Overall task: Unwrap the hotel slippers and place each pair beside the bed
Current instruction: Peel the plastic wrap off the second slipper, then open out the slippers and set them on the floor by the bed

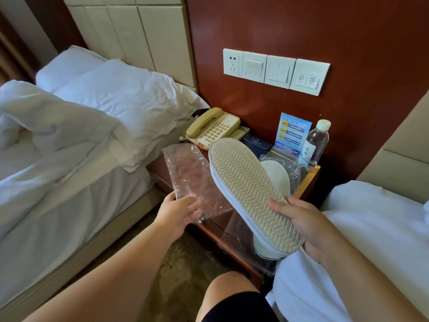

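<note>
On the far left the bed (69,145) lies unmade, its white covers pushed up, and the strip of floor (181,256) beside it shows between the bed frame and the nightstand (308,180). Next to the right, the left hand (177,213) is closed on the near end of an empty clear wrapper (192,177), fingers pinching the plastic; the bag runs away from the hand toward the phone (213,129) and seems to lie flat on the nightstand top, with nothing inside it. Further right, the right hand (301,225) grips an unwrapped pair of slippers (253,194) stacked together, grey ribbed sole turned up, thumb on the sole and fingers hidden underneath. The pair's long axis slants from the hand up and left, its far tip pointing at the phone, so the slippers hang above the nightstand, between the two hands.

Behind the sole a second pair of slippers (276,175) sits on the nightstand inside its crinkled wrapper, only one white rounded end showing. A sign card (293,133) and a water bottle (316,142) stand just behind it, and a second bed (371,228) edges the right side.

By my reading, the floor beside either bed lies below and nearer than the slippers, so the right hand, already holding them, would carry them down there, toes swung away from the nightstand
</note>
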